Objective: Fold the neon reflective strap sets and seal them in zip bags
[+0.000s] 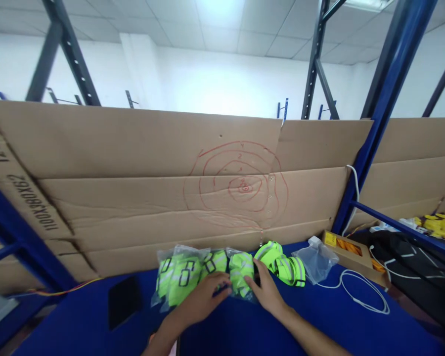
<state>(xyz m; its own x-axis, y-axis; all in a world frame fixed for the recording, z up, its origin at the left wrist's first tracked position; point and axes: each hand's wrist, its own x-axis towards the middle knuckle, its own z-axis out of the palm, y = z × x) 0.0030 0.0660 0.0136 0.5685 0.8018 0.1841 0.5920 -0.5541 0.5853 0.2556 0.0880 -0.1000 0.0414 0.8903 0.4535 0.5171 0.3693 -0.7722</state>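
My right hand [266,288] rests at the right edge of a bagged neon-green reflective bundle [241,271], its fingers apart and touching the clear plastic. Just left of that bundle is my left hand [209,295], fingers spread a little, beside another bagged green item [215,262] with a dark buckle. Further left lie more green strips in clear bags [183,277]. Loose green reflective bands [282,264], coiled and without a bag, lie to the right of my right hand.
A blue-covered table [230,329] holds a black flat object [124,301] at left. At right are a crumpled clear bag [316,259], a white cable [359,298] and a cardboard box [350,259] with orange items. A cardboard wall [141,198] stands behind.
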